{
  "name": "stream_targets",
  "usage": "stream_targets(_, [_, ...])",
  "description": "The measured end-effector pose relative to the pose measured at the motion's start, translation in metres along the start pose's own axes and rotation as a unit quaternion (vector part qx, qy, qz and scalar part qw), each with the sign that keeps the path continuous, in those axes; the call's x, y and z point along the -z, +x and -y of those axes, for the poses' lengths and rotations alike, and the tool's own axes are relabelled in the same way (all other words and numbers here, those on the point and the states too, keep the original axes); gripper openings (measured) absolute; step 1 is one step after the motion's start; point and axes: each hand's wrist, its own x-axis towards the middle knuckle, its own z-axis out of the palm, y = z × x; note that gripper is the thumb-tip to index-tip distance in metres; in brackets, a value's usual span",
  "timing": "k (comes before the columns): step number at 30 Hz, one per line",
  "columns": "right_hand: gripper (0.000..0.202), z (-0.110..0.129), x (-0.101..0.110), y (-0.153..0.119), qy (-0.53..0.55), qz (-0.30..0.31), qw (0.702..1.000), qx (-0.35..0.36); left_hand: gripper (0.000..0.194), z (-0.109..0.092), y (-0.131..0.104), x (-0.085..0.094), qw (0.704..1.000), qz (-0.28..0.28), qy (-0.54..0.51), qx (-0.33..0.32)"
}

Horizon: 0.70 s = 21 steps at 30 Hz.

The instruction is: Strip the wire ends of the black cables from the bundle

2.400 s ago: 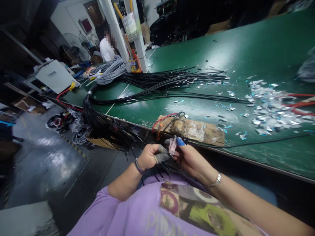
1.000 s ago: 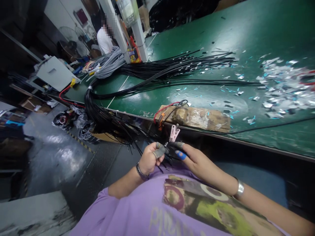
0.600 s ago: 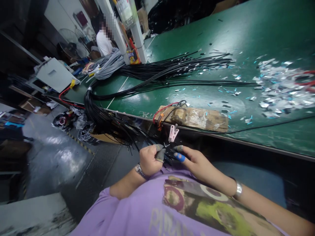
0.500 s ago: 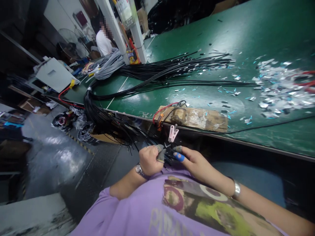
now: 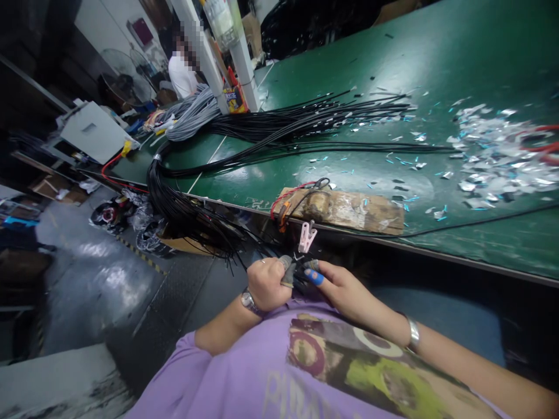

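I see both hands working just off the near edge of the long green table, in front of a purple shirt. The left hand, a grey cover on its thumb, has its fingers curled together and clamped on thin black cables between the hands. The right hand brings its blue-wrapped thumb and grey-covered forefinger together at these cables; it is too dark there for me to tell whether they pinch them. A pale pink plastic clothespin sits just beyond the fingertips, by the near edge. Behind it, along that edge, I have a worn brown wooden board. A thick bundle of black cables lies farther in, part of it drooping over the near edge to the left. Silvery scraps are heaped toward the right.
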Motion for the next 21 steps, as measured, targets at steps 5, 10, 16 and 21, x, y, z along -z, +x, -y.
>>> stream_targets(5, [0.036,-0.001,-0.001,0.002,-0.001,0.002,1.000,-0.011,0.014,0.000,0.001,0.000,1.000,-0.020,0.000,-0.010])
stream_targets(10, [0.040,-0.006,-0.002,0.003,-0.012,0.007,1.000,-0.012,0.014,0.001,0.000,-0.001,0.999,0.006,-0.025,0.022])
stream_targets(16, [0.040,-0.010,0.002,0.002,-0.053,0.006,0.999,0.011,0.016,0.002,0.008,0.004,0.934,0.114,-0.277,0.194])
stream_targets(21, [0.040,-0.011,0.002,0.002,-0.075,0.023,0.997,0.021,0.033,0.000,0.020,0.007,0.773,0.167,-0.492,0.365])
